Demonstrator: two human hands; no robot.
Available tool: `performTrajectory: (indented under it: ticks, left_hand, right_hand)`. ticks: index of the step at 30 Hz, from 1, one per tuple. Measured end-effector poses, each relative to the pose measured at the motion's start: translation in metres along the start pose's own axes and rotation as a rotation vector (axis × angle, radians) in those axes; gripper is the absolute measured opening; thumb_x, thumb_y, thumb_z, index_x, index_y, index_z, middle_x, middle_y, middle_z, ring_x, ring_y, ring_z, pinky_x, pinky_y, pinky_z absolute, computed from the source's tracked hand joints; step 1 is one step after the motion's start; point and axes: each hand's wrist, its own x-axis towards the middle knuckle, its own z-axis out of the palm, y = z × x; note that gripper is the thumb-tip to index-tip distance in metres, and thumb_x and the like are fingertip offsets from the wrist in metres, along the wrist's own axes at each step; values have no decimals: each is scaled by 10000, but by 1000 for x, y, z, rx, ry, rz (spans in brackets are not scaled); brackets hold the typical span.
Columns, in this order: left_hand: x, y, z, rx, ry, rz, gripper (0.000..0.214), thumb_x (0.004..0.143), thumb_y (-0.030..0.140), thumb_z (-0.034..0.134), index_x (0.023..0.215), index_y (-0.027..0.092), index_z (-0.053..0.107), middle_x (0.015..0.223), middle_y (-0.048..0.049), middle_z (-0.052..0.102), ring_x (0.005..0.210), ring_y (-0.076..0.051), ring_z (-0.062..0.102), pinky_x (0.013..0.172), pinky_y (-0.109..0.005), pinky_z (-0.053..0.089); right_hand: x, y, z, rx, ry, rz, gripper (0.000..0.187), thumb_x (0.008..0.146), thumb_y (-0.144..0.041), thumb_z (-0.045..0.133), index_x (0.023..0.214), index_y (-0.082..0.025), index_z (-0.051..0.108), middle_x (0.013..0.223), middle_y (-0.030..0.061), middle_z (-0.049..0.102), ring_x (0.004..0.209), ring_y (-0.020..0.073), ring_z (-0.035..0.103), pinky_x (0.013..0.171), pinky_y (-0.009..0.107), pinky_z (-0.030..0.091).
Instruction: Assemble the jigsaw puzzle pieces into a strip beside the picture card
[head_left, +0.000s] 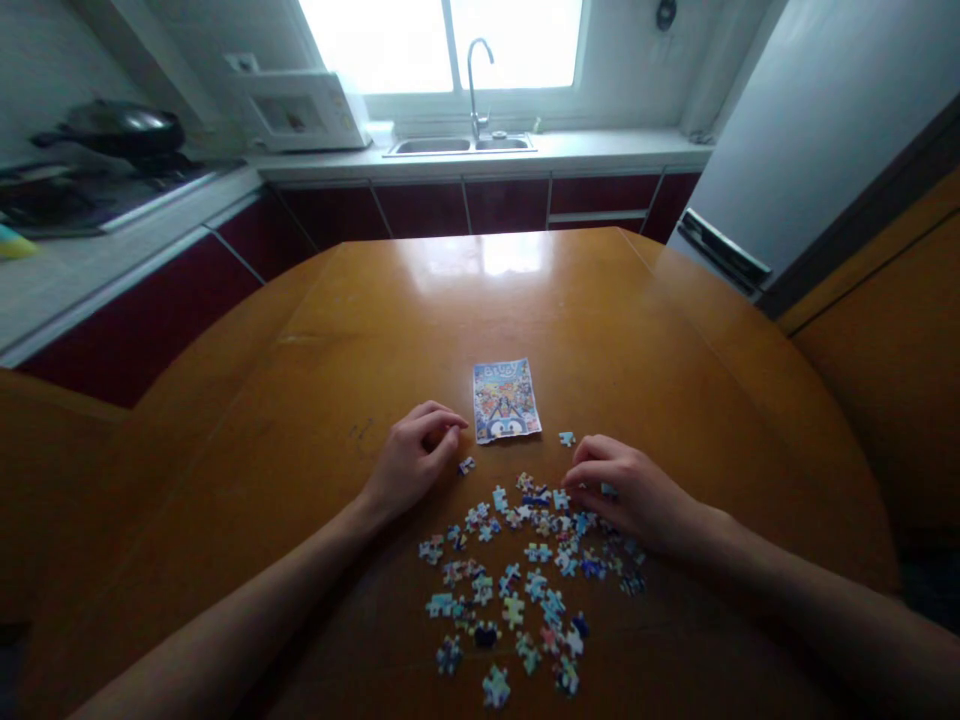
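Several small colourful jigsaw pieces (517, 570) lie scattered on the wooden table (420, 310) in front of me. A small printed picture card (506, 400) lies just beyond them. My left hand (412, 460) rests on the table left of the card, fingers curled inward, beside a single loose piece (466, 465). My right hand (626, 490) lies on the right edge of the heap with its fingers curled over some pieces; what they hold is hidden. One lone piece (567, 438) sits between that hand and the card.
Beyond the table runs a kitchen counter with a sink and tap (476, 95), a white microwave (304, 110), and a stove with a dark wok (124, 130) on the left. A grey fridge (810, 130) stands at the right.
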Motion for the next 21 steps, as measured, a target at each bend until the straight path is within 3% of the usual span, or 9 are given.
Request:
performTrajectory:
  ticks: [4, 11, 21]
  left_hand:
    - [0, -1, -1, 1, -6, 9, 169, 925, 210, 550, 903, 179, 715, 909, -43, 643, 764, -141, 573, 655, -259, 435]
    - [-1, -3, -1, -8, 1, 8, 168, 924, 216, 554, 897, 177, 715, 898, -42, 645, 729, -135, 559, 632, -255, 419]
    - [-1, -6, -1, -13, 4, 3, 172, 930, 227, 552, 897, 181, 714, 898, -38, 641, 745, -134, 568, 639, -252, 429]
  right_hand:
    - [1, -2, 8, -52, -23, -70, 183, 934, -164, 566, 933, -206, 744, 900, 69, 601, 850, 177, 532, 724, 305, 456]
    - [4, 0, 6, -64, -21, 0, 93, 914, -151, 612, 928, -192, 694, 954, 63, 630, 931, 193, 544, 800, 324, 474]
    - [5, 10, -6, -58, 292, 145, 94, 917, -171, 606, 877, -189, 690, 883, 65, 642, 861, 201, 580, 770, 367, 481]
